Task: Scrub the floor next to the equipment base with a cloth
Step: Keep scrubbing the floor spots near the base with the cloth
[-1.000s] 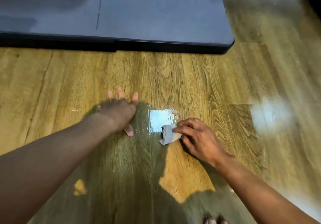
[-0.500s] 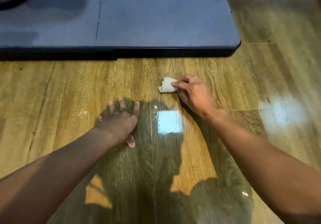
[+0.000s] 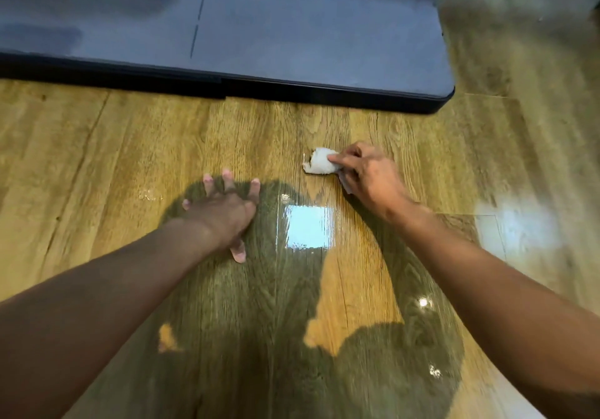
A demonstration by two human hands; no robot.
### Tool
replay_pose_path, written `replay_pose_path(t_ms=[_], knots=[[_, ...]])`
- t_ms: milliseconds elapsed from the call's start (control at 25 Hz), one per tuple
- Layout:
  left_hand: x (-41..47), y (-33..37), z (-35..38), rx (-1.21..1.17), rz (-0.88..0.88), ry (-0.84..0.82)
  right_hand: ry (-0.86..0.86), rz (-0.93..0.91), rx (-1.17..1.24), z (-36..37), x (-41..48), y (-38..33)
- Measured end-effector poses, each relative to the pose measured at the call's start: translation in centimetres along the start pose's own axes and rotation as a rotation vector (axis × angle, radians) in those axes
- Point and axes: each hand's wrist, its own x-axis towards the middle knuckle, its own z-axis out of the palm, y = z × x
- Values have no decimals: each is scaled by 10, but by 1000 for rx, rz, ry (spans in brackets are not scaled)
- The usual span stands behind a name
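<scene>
Glossy wood-grain floor [image 3: 130, 145], dark equipment base [image 3: 292, 28] along far edge. Right hand [image 3: 370, 175], grip closed on crumpled white cloth [image 3: 319, 165] near base. Left hand [image 3: 224, 210] flat, fingers spread wide.

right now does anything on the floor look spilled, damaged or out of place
Nothing stands out. The floor looks intact and shiny, with bright patches that read as light reflections, not a spill. The right hand presses a small cloth on it near the base; the left hand rests flat.
</scene>
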Motion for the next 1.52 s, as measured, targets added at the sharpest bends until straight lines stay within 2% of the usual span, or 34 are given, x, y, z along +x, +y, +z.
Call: replay_pose_path(t_ms=[40,200,280,400,440,600,680,800,880,1000,1080,1160,1240,1320,1360,1480,1520], knots=[[0,0,-2,0,-3,0,-4,0,-23,-5,6,7],[-2,0,-3,19,3,2,84,248,0,-15,33,17],[0,-1,-2,32,12,10,84,210,-6,-6,-1,-2],[2,-1,-3,32,20,11,-21,-34,26,2,-86,-31],[3,-2,-3,31,20,12,-44,-57,40,3,-93,-30],[0,-2,-4,55,35,33,42,243,71,-9,-58,-25],[-1,-4,-4,49,39,38,61,234,51,-4,-84,-38],[2,-2,-3,50,43,31,-17,97,51,3,-169,-68],[3,-2,-3,40,22,18,-39,75,46,6,-183,-69],[1,0,-4,29,26,21,8,227,36,1,-138,-58],[-2,-2,-4,29,23,24,36,265,56,0,-137,-56],[-3,-2,-3,43,23,28,26,199,65,5,-176,-63],[-2,0,-3,44,15,30,-46,54,84,5,-222,-77],[-2,2,-4,42,6,24,-97,-60,77,3,-230,-70],[-2,2,-4,47,3,26,-102,-51,66,0,-217,-63],[-4,2,-6,79,-16,33,-51,167,39,-4,-185,-49],[-5,3,-7,87,-25,40,-41,190,35,-3,-188,-51]])
